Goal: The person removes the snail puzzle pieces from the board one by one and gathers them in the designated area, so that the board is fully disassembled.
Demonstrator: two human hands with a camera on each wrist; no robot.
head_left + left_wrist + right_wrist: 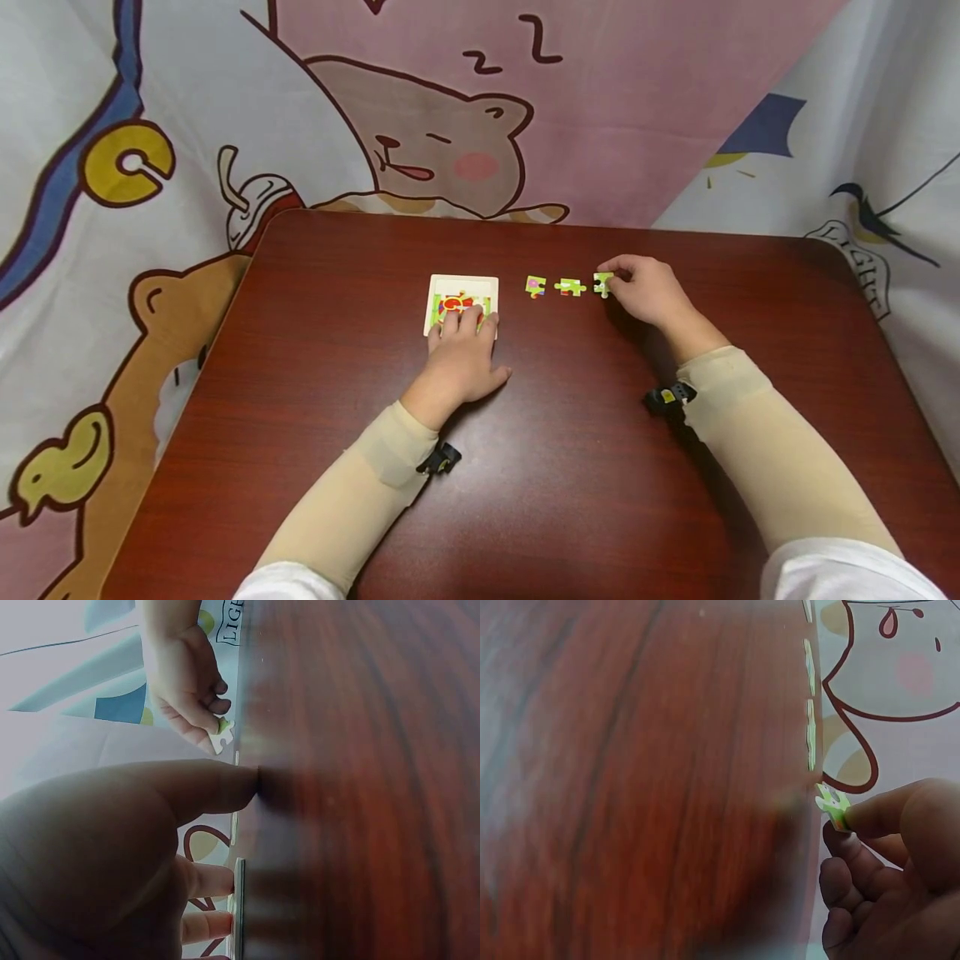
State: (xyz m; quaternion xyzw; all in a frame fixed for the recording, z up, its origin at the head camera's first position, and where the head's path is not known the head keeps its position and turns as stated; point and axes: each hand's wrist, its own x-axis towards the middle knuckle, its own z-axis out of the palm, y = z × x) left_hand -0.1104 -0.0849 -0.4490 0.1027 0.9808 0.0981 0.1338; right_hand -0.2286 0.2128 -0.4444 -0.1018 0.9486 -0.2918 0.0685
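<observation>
A square wooden puzzle board (462,282) with a pale frame and a red and green picture lies on the table. Over its lower part rests my left hand (462,362), fingers spread and thumb out to the side, hiding some of the picture. To the right of the board, my right hand (648,292) pinches a green jigsaw piece (602,284) between thumb and index finger. In the right wrist view this piece (832,808) appears tilted and raised off the table. Two more jigsaw pieces, one with a pink spot (535,286) and one green (571,287), lie between board and right hand.
The dark red-brown table (570,467) ends at a back edge behind the board and pieces. A curtain printed with cartoon animals (450,125) hangs behind and along both sides. Each forearm wears a beige sleeve with a black wrist camera (441,458).
</observation>
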